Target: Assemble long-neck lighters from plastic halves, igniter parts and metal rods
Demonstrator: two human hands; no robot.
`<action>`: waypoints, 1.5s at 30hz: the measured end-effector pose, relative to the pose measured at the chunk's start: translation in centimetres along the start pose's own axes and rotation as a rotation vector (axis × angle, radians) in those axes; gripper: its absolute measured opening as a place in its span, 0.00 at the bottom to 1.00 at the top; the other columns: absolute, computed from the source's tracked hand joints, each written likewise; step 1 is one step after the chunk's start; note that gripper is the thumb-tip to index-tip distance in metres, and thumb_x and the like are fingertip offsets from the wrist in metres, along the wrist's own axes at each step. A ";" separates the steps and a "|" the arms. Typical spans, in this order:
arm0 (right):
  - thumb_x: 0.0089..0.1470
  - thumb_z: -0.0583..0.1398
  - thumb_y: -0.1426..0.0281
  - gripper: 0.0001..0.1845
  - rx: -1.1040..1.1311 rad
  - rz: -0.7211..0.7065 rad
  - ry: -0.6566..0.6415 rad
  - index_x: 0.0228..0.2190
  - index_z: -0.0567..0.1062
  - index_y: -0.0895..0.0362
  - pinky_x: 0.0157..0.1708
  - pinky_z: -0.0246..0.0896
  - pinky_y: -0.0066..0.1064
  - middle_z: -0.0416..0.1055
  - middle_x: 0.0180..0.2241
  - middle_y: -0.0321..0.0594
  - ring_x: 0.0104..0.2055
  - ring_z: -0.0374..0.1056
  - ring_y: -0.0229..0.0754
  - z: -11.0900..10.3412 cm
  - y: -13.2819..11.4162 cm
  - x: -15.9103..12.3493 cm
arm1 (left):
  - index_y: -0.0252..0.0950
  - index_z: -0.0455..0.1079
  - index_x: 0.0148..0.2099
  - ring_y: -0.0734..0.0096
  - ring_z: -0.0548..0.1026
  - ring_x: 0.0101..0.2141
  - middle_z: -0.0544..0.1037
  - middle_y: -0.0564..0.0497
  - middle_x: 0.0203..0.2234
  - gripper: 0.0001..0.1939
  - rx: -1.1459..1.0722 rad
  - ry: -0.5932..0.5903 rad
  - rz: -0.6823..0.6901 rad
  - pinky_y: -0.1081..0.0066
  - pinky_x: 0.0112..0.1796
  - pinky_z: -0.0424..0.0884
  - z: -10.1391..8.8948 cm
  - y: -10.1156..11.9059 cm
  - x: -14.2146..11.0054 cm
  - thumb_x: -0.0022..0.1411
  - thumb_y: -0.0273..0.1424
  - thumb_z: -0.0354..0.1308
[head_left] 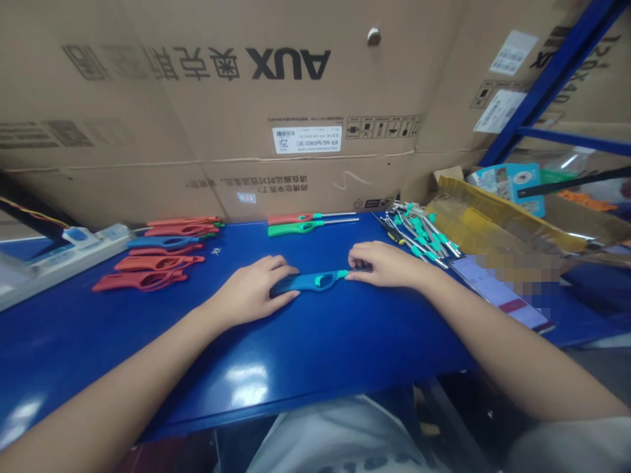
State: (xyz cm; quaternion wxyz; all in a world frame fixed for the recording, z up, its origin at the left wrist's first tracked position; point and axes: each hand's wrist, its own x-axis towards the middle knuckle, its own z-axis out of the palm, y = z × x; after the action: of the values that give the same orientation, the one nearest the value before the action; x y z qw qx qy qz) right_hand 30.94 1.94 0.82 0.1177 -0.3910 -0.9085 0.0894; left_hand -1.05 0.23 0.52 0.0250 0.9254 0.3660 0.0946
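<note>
A blue long-necked lighter (308, 282) with a green trigger lies low over the middle of the blue table. Its handle end is between the thumb and fingers of my left hand (254, 289). At the nozzle end, my right hand (379, 264) pinches the metal tube near the green collar; the fingers hide most of that tube. Behind them lie a green lighter (294, 228) and a red lighter (290, 218), both with long metal tubes. Several metal tubes with green collars (419, 230) are heaped beyond my right hand.
Several red, orange and blue lighter bodies (142, 279) lie in a column at the left, near a white power strip (106, 240). A phone (500, 292) and a cut-open carton (503, 217) are at the right. Large cardboard (207, 131) stands along the back edge.
</note>
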 end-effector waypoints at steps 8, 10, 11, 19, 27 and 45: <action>0.65 0.55 0.64 0.12 -0.340 0.348 0.184 0.41 0.75 0.57 0.46 0.60 0.38 0.74 0.44 0.48 0.46 0.69 0.50 -0.7 1.5 -0.1 | 0.39 0.73 0.54 0.63 0.77 0.42 0.77 0.47 0.45 0.17 -0.110 -0.071 -0.027 0.69 0.41 0.72 -1.3 -0.1 0.0 0.67 0.39 0.55; 0.62 0.57 0.64 0.15 -0.485 0.578 0.252 0.46 0.74 0.60 0.47 0.60 0.42 0.72 0.47 0.55 0.50 0.68 0.57 -0.8 2.6 -0.3 | 0.38 0.74 0.53 0.64 0.77 0.40 0.77 0.47 0.44 0.16 -0.135 -0.082 -0.021 0.70 0.41 0.72 -1.4 -0.1 0.0 0.67 0.39 0.56; 0.61 0.58 0.64 0.19 -0.531 0.675 0.247 0.48 0.74 0.63 0.47 0.61 0.44 0.72 0.48 0.58 0.51 0.67 0.61 -0.7 3.2 -0.5 | 0.38 0.74 0.53 0.64 0.77 0.40 0.77 0.47 0.43 0.16 -0.129 -0.087 -0.027 0.69 0.40 0.72 -1.4 0.0 -0.1 0.68 0.39 0.56; 0.60 0.56 0.68 0.16 -0.507 0.706 0.209 0.44 0.78 0.63 0.46 0.65 0.41 0.73 0.46 0.57 0.51 0.68 0.57 -1.6 5.7 -1.1 | 0.38 0.74 0.52 0.60 0.77 0.39 0.76 0.47 0.41 0.16 0.063 -0.103 -0.070 0.66 0.35 0.72 -1.4 2.0 -0.4 0.69 0.38 0.54; 0.54 0.64 0.63 0.10 0.225 0.486 0.856 0.33 0.81 0.57 0.36 0.70 0.36 0.74 0.30 0.42 0.32 0.71 0.44 -1.8 0.9 2.7 | 0.33 0.72 0.56 0.55 0.76 0.45 0.74 0.41 0.45 0.19 -0.059 -0.041 -0.080 0.60 0.46 0.74 0.0 3.4 -1.0 0.68 0.35 0.53; 0.64 0.59 0.74 0.13 1.525 0.541 0.391 0.26 0.71 0.59 0.41 0.78 0.37 0.76 0.26 0.39 0.29 0.77 0.37 6.1 -11.0 18.4 | 0.31 0.74 0.51 0.57 0.76 0.41 0.74 0.43 0.42 0.17 -0.103 -0.017 -0.060 0.62 0.42 0.76 0.5 3.7 -1.0 0.66 0.35 0.55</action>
State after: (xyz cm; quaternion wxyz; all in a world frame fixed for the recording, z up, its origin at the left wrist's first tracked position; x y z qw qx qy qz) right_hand 9.41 7.51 0.39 0.4804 -0.4175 -0.4365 0.6359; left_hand 0.77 -3.14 0.31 0.0787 0.9123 0.3880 0.1049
